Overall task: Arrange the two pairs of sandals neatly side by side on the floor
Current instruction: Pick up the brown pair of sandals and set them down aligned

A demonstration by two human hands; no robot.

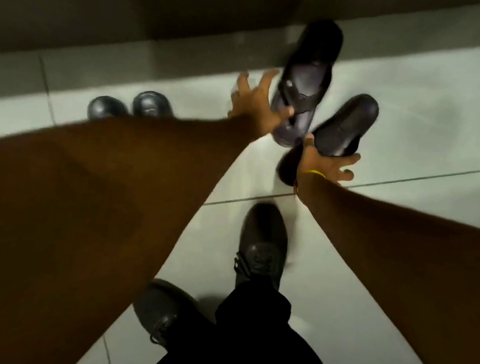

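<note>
The pale tiled floor (pixel 413 110) is spreading dim below. My left hand (pixel 257 108) is pinching one dark sandal (pixel 303 80) upper centre; my right hand (pixel 325 166) is cupping another sandal (pixel 345 124). Loose grips risk dropping them.

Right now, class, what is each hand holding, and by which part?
The left hand grips one dark sandal near its toe end, thumb hooked under the strap. The right hand holds the other sandal by its lower end.

Bare tile floor (pixel 413 115) lies open right of the right hand (pixel 325 166); left of the left hand (pixel 255 105), two grey sandals (pixel 129 108) block the wall (pixel 103 10) side.
</note>
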